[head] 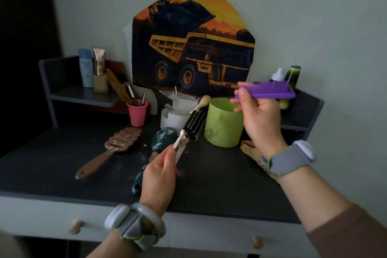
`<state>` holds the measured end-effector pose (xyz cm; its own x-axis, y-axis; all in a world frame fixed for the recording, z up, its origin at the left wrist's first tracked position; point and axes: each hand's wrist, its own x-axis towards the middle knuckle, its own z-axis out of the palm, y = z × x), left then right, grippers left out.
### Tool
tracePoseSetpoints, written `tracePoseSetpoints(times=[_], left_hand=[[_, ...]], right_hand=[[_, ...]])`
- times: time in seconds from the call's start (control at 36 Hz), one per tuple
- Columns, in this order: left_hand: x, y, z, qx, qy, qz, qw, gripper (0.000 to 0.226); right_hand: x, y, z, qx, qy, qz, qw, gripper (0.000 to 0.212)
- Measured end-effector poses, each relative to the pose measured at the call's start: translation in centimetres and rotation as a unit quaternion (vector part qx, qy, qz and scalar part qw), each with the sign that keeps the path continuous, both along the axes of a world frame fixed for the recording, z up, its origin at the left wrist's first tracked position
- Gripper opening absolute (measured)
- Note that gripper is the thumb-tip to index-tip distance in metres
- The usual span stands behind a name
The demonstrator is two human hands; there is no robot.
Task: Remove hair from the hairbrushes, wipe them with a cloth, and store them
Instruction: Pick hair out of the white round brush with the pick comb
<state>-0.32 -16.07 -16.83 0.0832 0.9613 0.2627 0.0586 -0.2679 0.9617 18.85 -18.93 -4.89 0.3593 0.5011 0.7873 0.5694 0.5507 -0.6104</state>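
Observation:
My right hand [258, 115] holds a flat purple comb [270, 90] up above the green cup [224, 123]. My left hand [159, 176] grips a small pale pink tool [181, 142] over the dark desk [219, 178]. A brown vented hairbrush [113, 146] lies bristles down at the left. A dark green hairbrush [163, 136] lies under my left hand, its handle partly hidden. A black round brush with a wooden handle [196, 120] leans between a white container [173, 115] and the green cup. A patterned cloth [251, 151] shows behind my right wrist.
A pink cup [137, 115] holds makeup brushes. A yellow comb [116, 85], a blue bottle [85, 68] and a tube stand on the left shelf. Bottles [278, 74] sit on the right shelf. Drawer knobs [76, 226] face me below the desk edge.

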Motion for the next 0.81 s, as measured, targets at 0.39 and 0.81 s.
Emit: tracePoseSetpoints(times=[0.39, 0.81], left_hand=[[-0.2, 0.3, -0.5, 0.006, -0.058, 0.023, 0.998, 0.043], [0.0, -0.7, 0.0, 0.074, -0.021, -0.011, 0.997, 0.024]], right_hand=[[-0.8, 2.5, 0.7, 0.042, 0.101, -0.042, 0.993, 0.017], [-1.4, 4.0, -1.2, -0.412, 0.205, 0.195, 0.866, 0.05]])
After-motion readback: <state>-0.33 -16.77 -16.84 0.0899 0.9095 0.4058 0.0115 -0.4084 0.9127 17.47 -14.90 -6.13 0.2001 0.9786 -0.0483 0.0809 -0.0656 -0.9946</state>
